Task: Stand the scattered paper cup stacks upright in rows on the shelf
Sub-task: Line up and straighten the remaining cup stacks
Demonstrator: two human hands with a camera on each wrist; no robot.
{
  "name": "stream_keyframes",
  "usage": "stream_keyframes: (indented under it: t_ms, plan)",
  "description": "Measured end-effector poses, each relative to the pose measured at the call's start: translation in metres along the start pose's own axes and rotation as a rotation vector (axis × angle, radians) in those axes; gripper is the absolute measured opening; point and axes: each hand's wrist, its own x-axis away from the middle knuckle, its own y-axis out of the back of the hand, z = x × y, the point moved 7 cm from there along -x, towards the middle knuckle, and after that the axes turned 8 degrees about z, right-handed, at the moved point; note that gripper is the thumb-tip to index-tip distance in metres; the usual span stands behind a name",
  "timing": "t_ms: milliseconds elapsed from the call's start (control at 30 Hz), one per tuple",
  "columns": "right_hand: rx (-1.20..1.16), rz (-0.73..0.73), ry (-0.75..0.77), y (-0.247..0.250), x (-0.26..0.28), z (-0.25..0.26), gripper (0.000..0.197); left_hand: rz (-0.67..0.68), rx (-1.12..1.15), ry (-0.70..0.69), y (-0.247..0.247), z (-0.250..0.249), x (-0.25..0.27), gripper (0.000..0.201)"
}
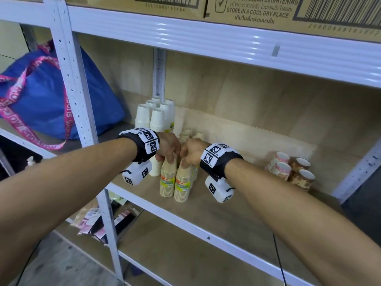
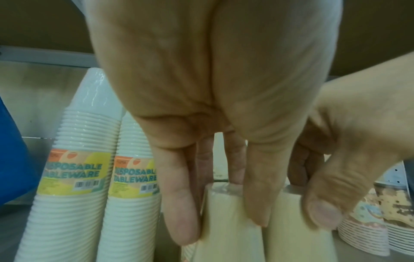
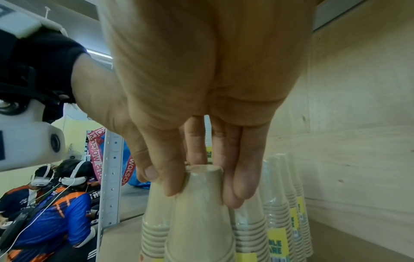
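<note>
Two tan paper cup stacks stand upright, side by side, near the front edge of the wooden shelf [image 1: 216, 205]. My left hand [image 1: 170, 159] grips the top of the left tan stack [image 1: 168, 180]; in the left wrist view its fingers [image 2: 179, 221] curl round that stack's top [image 2: 226, 230]. My right hand [image 1: 185, 163] grips the top of the right tan stack [image 1: 182, 186], and the right wrist view shows this hand [image 3: 201, 187] pinching the stack [image 3: 199, 221] between thumb and fingers. The two hands touch. More tan stacks [image 3: 280, 203] stand just behind.
White cup stacks [image 1: 156, 118] with yellow labels stand in rows at the back left. A cluster of patterned cup stacks [image 1: 288, 172] sits at the right. A white upright post [image 1: 78, 104] and a blue bag [image 1: 41, 96] are on the left; cardboard boxes [image 1: 247, 9] rest above.
</note>
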Motion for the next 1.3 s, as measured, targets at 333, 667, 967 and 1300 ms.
stream_keyframes:
  t_ms: [333,667,967,1300]
  plan:
    - [-0.016,0.045,-0.057,0.004,0.007,-0.005,0.027,0.058,-0.029,-0.023,0.007,-0.012,-0.007,0.027]
    - [-0.104,0.043,-0.226,0.024,0.031,-0.057,0.023,0.131,-0.025,-0.148,0.027,-0.07,-0.02,0.029]
    - [-0.041,-0.107,-0.394,0.056,0.055,-0.133,0.027,-0.079,-0.017,-0.258,0.057,-0.131,-0.053,0.027]
    - [-0.008,-0.239,-0.508,0.071,0.046,-0.212,0.036,-0.228,-0.058,-0.299,0.064,-0.162,-0.116,0.035]
